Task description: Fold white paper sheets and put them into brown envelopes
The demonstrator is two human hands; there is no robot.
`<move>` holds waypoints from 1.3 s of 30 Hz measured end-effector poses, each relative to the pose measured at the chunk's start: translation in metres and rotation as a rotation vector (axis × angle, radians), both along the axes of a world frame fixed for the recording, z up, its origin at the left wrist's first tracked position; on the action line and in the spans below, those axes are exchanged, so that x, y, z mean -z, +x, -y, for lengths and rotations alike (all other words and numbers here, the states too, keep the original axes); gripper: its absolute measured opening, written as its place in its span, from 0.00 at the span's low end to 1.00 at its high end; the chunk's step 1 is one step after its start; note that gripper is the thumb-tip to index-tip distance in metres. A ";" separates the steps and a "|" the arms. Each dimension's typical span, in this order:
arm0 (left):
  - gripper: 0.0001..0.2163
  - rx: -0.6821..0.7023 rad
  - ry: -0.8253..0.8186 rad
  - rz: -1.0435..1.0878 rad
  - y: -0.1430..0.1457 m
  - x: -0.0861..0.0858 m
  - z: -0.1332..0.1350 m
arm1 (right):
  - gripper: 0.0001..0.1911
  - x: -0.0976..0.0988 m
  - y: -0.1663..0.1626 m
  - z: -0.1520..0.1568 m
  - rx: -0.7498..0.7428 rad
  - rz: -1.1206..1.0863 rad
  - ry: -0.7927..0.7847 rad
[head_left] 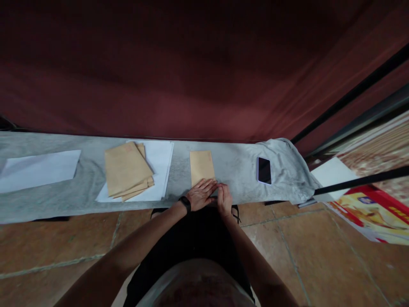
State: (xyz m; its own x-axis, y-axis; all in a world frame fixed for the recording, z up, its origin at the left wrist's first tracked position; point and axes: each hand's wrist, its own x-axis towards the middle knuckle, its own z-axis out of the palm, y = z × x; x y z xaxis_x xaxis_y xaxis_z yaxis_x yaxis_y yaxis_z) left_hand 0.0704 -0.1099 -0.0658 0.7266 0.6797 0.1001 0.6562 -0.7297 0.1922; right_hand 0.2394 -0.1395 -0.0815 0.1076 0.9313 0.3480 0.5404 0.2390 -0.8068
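A brown paper envelope (201, 164) lies on the grey cloth before me, its lower end covered by my hands. My left hand (202, 195), with a dark band on the wrist, rests flat across that end with its fingers stretched out. Close beside it, at the envelope's lower right corner, my right hand (224, 198) has its fingers curled together. Whether those fingers pinch the envelope's edge is hidden.
Left of the envelope, several brown envelopes (126, 168) lie on white paper sheets (161, 170). More white paper (41, 168) is at far left. A phone (264, 170) lies to the right on the grey cloth (233, 162). Dark red fabric (191, 102) hangs behind; black bars (351, 94) stand right.
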 end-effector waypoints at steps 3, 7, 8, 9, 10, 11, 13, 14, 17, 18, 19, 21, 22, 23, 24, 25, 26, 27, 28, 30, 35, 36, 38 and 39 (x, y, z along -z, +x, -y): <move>0.30 0.027 -0.011 -0.006 -0.002 -0.001 0.011 | 0.23 0.000 0.001 0.001 -0.033 0.036 -0.018; 0.31 0.024 -0.017 -0.010 -0.003 0.004 0.021 | 0.27 -0.002 0.003 0.004 -0.123 0.186 -0.037; 0.31 0.020 -0.020 -0.009 -0.004 0.006 0.022 | 0.27 -0.003 0.004 0.004 -0.159 0.233 -0.046; 0.31 0.017 -0.022 -0.005 -0.004 0.007 0.023 | 0.27 -0.005 0.005 0.003 -0.202 0.283 -0.060; 0.31 0.015 -0.023 0.001 -0.004 0.008 0.024 | 0.27 -0.007 0.006 0.001 -0.251 0.338 -0.082; 0.32 0.017 -0.023 0.007 -0.005 0.009 0.025 | 0.27 -0.009 0.008 -0.002 -0.302 0.393 -0.109; 0.32 0.033 -0.024 0.008 -0.006 0.010 0.026 | 0.27 -0.015 0.013 -0.011 -0.408 0.501 -0.173; 0.32 0.041 -0.026 0.002 -0.007 0.010 0.026 | 0.27 -0.017 0.014 -0.017 -0.456 0.551 -0.205; 0.32 0.063 -0.042 -0.015 -0.010 0.008 0.028 | 0.28 -0.022 0.015 -0.041 -0.536 0.693 -0.266; 0.32 0.065 -0.047 -0.013 -0.010 0.007 0.028 | 0.29 -0.022 0.013 -0.050 -0.540 0.732 -0.274; 0.32 0.065 -0.053 -0.007 -0.011 0.006 0.028 | 0.29 -0.022 0.010 -0.060 -0.533 0.765 -0.275; 0.33 0.068 -0.065 0.005 -0.012 0.003 0.028 | 0.30 -0.020 0.001 -0.081 -0.496 0.806 -0.272; 0.33 0.072 -0.071 0.008 -0.012 0.002 0.027 | 0.30 -0.019 -0.005 -0.091 -0.468 0.816 -0.271; 0.33 0.080 -0.077 0.011 -0.012 0.001 0.027 | 0.31 -0.018 -0.010 -0.102 -0.438 0.821 -0.272; 0.34 0.087 -0.081 0.014 -0.013 0.000 0.026 | 0.31 -0.017 -0.016 -0.111 -0.406 0.822 -0.277; 0.34 0.093 -0.083 0.022 -0.013 -0.001 0.026 | 0.32 -0.016 -0.021 -0.121 -0.373 0.818 -0.285; 0.34 0.097 -0.083 0.033 -0.013 -0.002 0.025 | 0.32 -0.016 -0.027 -0.129 -0.340 0.811 -0.294; 0.35 0.098 -0.083 0.047 -0.013 -0.002 0.025 | 0.32 -0.016 -0.031 -0.136 -0.310 0.801 -0.301; 0.35 0.100 -0.082 0.061 -0.014 -0.002 0.025 | 0.32 -0.016 -0.035 -0.142 -0.282 0.789 -0.305; 0.34 0.102 -0.078 0.074 -0.014 -0.001 0.024 | 0.33 -0.016 -0.041 -0.150 -0.236 0.766 -0.306; 0.33 0.104 -0.058 0.044 -0.015 0.002 0.023 | 0.33 -0.010 -0.039 -0.142 -0.243 0.706 -0.260; 0.33 0.104 -0.053 0.036 -0.015 0.002 0.023 | 0.32 -0.008 -0.035 -0.136 -0.262 0.692 -0.239; 0.31 0.099 -0.044 0.017 -0.015 0.004 0.023 | 0.31 -0.003 -0.027 -0.119 -0.302 0.667 -0.191; 0.31 0.094 -0.039 0.007 -0.014 0.006 0.023 | 0.30 -0.002 -0.021 -0.109 -0.318 0.658 -0.168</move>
State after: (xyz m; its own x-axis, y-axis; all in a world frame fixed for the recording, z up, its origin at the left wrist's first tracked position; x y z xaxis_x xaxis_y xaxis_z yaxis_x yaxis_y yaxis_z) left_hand 0.0560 -0.1331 -0.0716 0.7866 0.6123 0.0800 0.5840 -0.7797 0.2256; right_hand 0.2179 -0.0309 -0.0796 -0.3571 0.9290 0.0975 0.8491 0.3664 -0.3805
